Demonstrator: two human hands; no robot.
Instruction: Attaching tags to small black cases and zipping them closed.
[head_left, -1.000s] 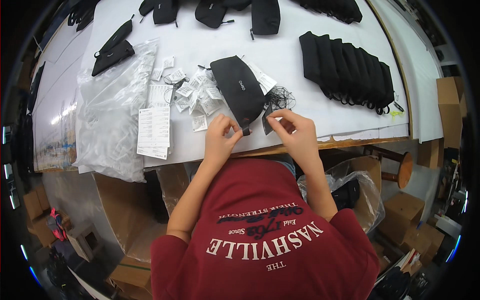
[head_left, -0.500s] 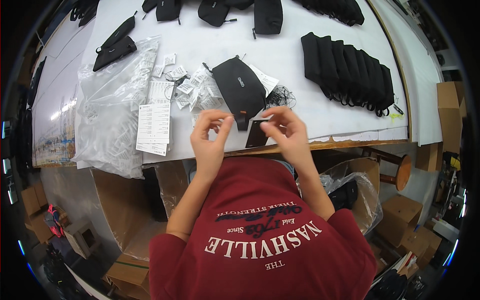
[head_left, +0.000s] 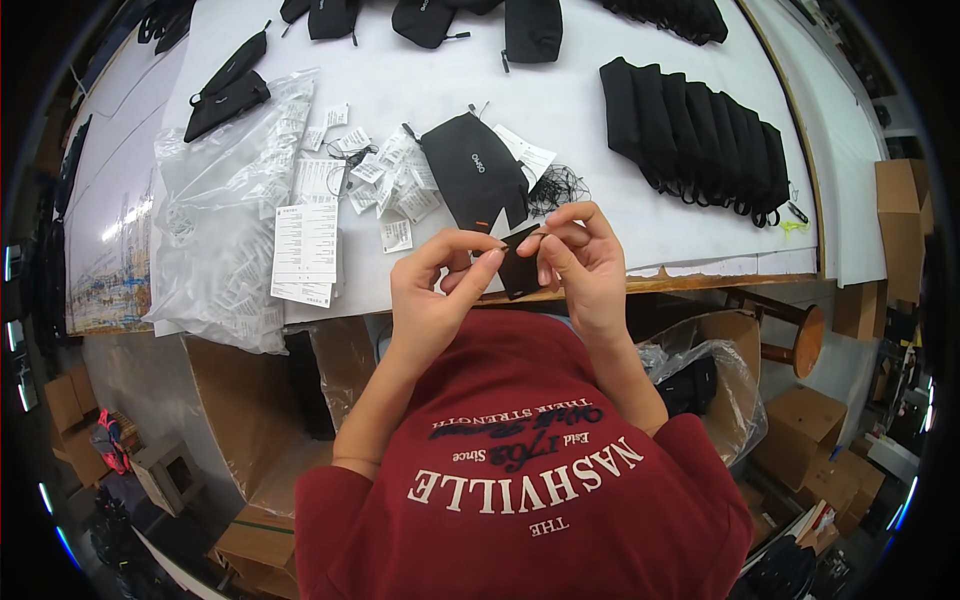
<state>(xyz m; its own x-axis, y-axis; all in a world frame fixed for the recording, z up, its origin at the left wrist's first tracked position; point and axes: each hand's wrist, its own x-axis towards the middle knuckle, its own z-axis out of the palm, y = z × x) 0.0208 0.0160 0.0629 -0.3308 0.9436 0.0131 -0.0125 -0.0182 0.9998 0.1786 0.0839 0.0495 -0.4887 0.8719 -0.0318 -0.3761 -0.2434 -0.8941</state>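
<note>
A small black card tag [head_left: 517,268] hangs between my hands at the front of the table. My right hand [head_left: 587,262] pinches its upper edge between thumb and fingers. Close to the tag's left side, my left hand [head_left: 440,285] is closed in a pinch; what its fingertips hold is too small to make out. Just beyond lies a black zippered pouch [head_left: 472,165] with a small orange label, its lower end partly behind the tag. A white pointed piece of card shows above the tag. Dark thin strings [head_left: 560,188] lie tangled to the pouch's right.
White printed tags [head_left: 395,180] lie scattered left of the pouch, beside a stack of printed cards [head_left: 305,245] and a clear plastic bag [head_left: 225,220]. A row of black pouches [head_left: 690,135] stands at right, more at the back. Cardboard boxes [head_left: 800,430] stand below.
My left hand has moved right and closed in toward the tag. My right hand has shifted its hold on the tag, which has turned and moved slightly right.
</note>
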